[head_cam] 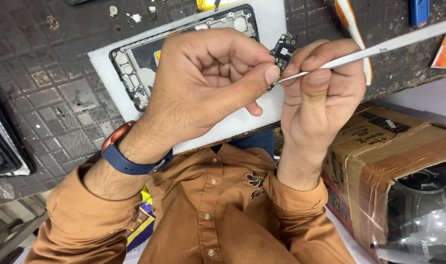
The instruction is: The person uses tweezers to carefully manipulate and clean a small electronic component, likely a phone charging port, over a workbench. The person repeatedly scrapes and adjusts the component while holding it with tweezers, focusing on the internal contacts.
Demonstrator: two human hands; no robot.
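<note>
My left hand [208, 80] pinches a small black circuit board [283, 50] between thumb and fingers, held above the table. My right hand [320, 93] grips a thin flat metal tool [374, 50], whose tip meets the lower edge of the board beside my left thumb. Under my left hand lies an opened phone frame [135, 63], its inner side up, on a white foam pad [267, 19]. My left hand hides most of the frame. A blue watch strap [130, 164] is on my left wrist.
The dark tiled mat [61, 93] covers the table. A taped cardboard box [403, 146] holding a dark round appliance stands at the lower right. An orange-and-white tool [350, 22] and a blue object [419, 11] lie at the upper right. Another device's edge [3, 142] shows at left.
</note>
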